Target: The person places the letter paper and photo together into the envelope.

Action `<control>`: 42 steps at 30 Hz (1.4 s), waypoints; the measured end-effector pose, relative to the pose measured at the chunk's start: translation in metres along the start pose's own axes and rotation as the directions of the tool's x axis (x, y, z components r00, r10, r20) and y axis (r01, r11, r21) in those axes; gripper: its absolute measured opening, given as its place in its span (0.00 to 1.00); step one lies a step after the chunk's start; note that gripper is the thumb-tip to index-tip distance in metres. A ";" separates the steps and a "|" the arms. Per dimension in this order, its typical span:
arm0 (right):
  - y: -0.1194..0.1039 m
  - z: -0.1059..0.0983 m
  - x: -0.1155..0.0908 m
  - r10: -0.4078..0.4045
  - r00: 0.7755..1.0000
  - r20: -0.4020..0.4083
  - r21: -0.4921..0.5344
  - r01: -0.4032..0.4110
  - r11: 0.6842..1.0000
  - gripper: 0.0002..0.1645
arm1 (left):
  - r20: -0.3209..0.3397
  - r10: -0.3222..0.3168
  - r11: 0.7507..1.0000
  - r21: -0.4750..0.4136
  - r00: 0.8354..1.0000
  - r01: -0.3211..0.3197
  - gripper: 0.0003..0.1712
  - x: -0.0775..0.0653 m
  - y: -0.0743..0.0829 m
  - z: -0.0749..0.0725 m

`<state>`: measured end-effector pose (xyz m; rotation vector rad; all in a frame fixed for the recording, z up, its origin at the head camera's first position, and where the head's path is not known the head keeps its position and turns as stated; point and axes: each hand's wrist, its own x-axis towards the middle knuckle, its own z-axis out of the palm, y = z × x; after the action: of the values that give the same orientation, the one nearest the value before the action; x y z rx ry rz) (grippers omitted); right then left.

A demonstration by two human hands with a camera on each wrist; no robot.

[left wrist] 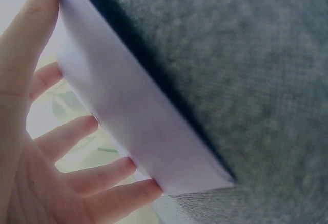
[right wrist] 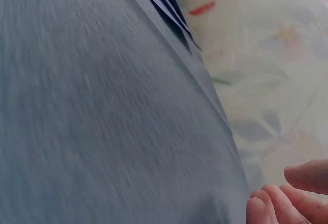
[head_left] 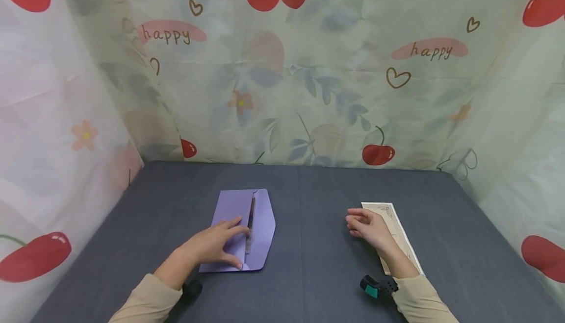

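Note:
A purple envelope (head_left: 234, 205) lies on the table left of centre, its pointed flap (head_left: 264, 235) folded out to the right. Along its opening shows a narrow dark strip of something inside; its kind cannot be told. My left hand (head_left: 216, 247) rests on the envelope with fingers and thumb spread, and in the left wrist view the fingertips touch the envelope's pale surface (left wrist: 128, 111). On the right lies a long cream paper (head_left: 399, 230) with a white edge and a scroll ornament. My right hand (head_left: 370, 227) is over its left side, fingers loosely bent, nothing held.
A dark grey cloth covers the table (head_left: 304, 244). Hanging fabric with cherries and the word "happy" (head_left: 282, 83) closes the back and both sides. A black wrist device with a green patch (head_left: 372, 291) is by the right wrist.

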<state>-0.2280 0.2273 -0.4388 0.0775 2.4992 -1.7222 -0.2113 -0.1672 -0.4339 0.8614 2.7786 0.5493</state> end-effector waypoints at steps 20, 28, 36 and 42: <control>0.037 -0.076 -0.013 0.009 0.962 -0.271 -0.254 -0.081 0.964 0.31 | 0.002 0.008 1.000 0.003 1.000 -0.008 0.40 0.000 -0.001 0.001; 0.089 -0.097 0.007 -0.006 0.932 -0.363 -0.374 -0.140 0.917 0.30 | -0.004 0.012 1.000 -0.003 1.000 -0.012 0.41 0.000 -0.002 0.001; 0.059 -0.092 -0.012 0.062 0.951 -0.304 -0.396 -0.185 0.900 0.33 | -0.010 0.018 1.000 -0.007 1.000 -0.018 0.41 -0.001 -0.001 0.000; 0.044 -0.088 -0.020 0.081 0.960 -0.270 -0.393 -0.187 0.901 0.36 | -0.010 0.019 1.000 -0.008 1.000 -0.019 0.41 -0.001 0.000 0.000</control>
<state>-0.2091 0.3254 -0.4464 0.4443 2.9011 -1.1567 -0.2108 -0.1680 -0.4341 0.8869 2.7778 0.5693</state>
